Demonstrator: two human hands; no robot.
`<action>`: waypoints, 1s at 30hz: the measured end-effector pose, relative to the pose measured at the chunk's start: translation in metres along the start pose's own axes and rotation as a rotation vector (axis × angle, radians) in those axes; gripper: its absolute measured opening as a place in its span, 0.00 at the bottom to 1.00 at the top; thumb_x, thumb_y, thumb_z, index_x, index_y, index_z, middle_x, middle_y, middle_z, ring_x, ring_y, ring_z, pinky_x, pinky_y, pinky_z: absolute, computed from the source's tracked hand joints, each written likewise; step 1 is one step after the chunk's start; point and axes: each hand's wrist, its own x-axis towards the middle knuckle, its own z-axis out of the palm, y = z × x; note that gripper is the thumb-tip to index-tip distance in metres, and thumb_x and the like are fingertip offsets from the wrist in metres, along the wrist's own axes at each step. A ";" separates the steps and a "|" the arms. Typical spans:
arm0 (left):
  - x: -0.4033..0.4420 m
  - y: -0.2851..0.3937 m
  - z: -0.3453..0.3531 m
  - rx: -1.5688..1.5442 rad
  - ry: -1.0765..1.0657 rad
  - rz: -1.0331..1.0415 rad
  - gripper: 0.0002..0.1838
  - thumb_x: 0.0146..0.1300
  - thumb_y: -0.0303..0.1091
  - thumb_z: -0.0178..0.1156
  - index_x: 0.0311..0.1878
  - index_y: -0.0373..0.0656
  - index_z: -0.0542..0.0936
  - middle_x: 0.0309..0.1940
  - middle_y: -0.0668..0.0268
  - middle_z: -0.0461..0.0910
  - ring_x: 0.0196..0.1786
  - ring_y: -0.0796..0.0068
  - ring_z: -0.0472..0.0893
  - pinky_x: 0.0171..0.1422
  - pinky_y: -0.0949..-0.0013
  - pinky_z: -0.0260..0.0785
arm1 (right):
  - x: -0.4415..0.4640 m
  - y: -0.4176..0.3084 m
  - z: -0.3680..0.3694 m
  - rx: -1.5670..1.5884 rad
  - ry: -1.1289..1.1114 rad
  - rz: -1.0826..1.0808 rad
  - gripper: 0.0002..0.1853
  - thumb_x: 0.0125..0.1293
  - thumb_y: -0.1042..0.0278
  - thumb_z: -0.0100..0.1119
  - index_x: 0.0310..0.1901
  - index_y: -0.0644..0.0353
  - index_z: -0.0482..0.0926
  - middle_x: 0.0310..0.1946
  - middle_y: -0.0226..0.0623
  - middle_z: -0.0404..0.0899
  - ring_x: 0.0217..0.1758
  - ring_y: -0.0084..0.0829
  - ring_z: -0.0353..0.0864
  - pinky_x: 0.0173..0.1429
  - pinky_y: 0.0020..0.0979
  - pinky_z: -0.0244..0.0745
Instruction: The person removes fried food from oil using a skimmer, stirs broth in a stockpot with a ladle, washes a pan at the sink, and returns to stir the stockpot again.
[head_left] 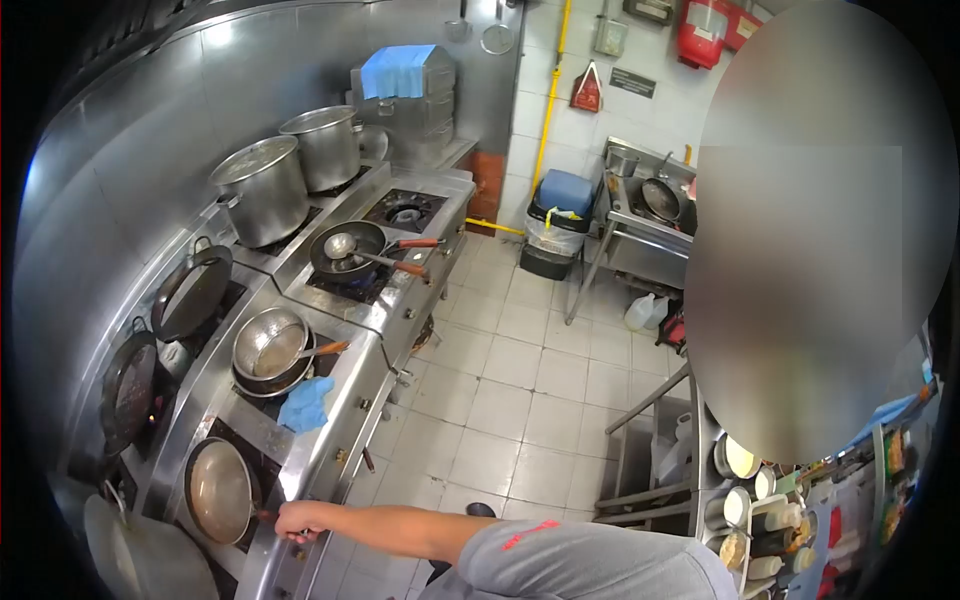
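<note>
- Right hand (302,521): the bare fingers are curled into a fist, gripping the handle of the round pan; the left hand is out of view.
- Round pan (218,490): on the nearest front burner of the stove, at lower left; shallow, sloping metal wall, brownish inner surface, tilted a little.
- Stove (345,420): long, shiny steel with smudged reflections, dark square grates and knobs along its front edge.
- Blue cloth (306,404): soft and crumpled, just beside the colander.
- Colander (272,345): round, fine-holed metal with a wooden handle, nested in a darker pan.
- Black wok (330,270): deep and dark, with a steel ladle (341,246) resting in its bowl, the ladle's wooden handle slanting over the rim.
- Stockpots (275,205): two tall dull-metal cylinders at the rear of the stove.
- Dark pans (130,395): two, standing on edge against the brushed steel wall.
- Floor (500,385): pale, glossy square tiles with darker joints.
- Desk (706,440): metal, at right, carrying round tubs and squat bottles.
</note>
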 end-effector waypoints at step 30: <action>0.133 0.188 0.243 0.868 -0.544 0.265 0.17 0.66 0.39 0.53 0.49 0.37 0.79 0.41 0.62 0.82 0.40 0.74 0.79 0.48 0.72 0.69 | -0.388 -0.013 -0.168 0.418 -0.199 -0.400 0.06 0.52 0.71 0.54 0.29 0.59 0.68 0.15 0.29 0.68 0.09 0.19 0.64 0.13 0.25 0.59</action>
